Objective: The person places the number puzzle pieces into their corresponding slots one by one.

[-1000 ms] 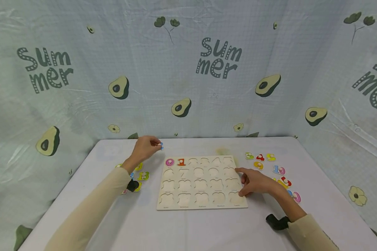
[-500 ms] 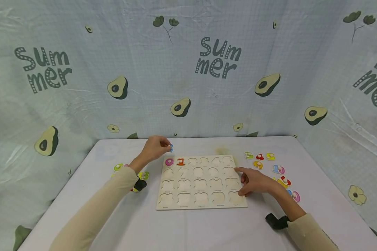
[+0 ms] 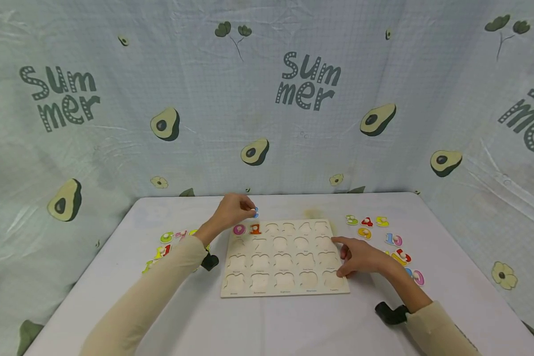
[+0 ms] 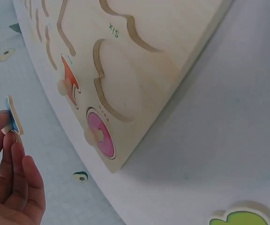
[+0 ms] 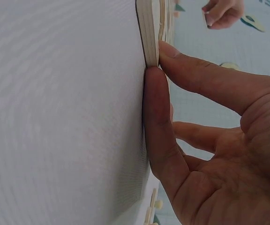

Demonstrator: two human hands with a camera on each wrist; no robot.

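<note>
A wooden number puzzle board [image 3: 271,249] lies on the table with rows of shaped recesses. A pink 0 piece [image 3: 239,229] and a red 1 piece [image 3: 255,229] sit in its top row. Above the board's far edge, my left hand [image 3: 233,210] pinches a blue number piece [image 3: 255,212] between thumb and fingers. That blue piece [image 4: 14,117] is edge-on in the left wrist view, so its digit is unclear. My right hand [image 3: 362,257] holds the board's right edge. In the right wrist view, the thumb lies over the board's edge [image 5: 148,33] and a finger presses against its side.
Right of the board lie loose pieces, among them a green 3 [image 3: 351,220], a red 4 [image 3: 367,222], a yellow 5 [image 3: 382,221] and a blue-and-pink 10 [image 3: 393,240]. More pieces, including a green one [image 3: 166,237], lie on the left, partly behind the left sleeve.
My left hand has moved right with the blue number piece, over towards the board's far edge past the 0. The right hand stays on the board's right edge.
</note>
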